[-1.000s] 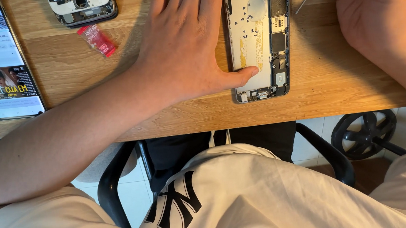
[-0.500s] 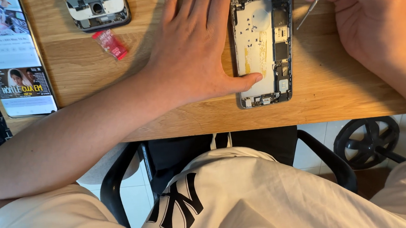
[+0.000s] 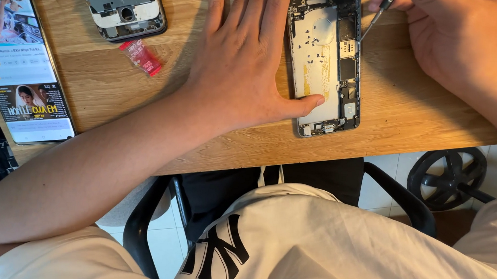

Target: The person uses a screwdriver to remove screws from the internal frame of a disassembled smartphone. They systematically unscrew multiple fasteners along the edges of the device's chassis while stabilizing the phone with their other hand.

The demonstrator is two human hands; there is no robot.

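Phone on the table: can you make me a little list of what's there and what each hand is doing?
Left hand: flat on the table, thumb pressing the open phone
Right hand: holds a screwdriver, tip at the phone's right edge
Phone: opened, insides showing, lying flat
Table: wood
Other things: second opened phone, small red packet, lit tablet at the left
Below: chair, wheel

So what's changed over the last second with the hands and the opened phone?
The right hand brought the screwdriver down; its tip now sits at the right edge of the opened phone. The left hand stays flat, thumb pressing the phone's lower part. The red packet and the lit phone lie as before.
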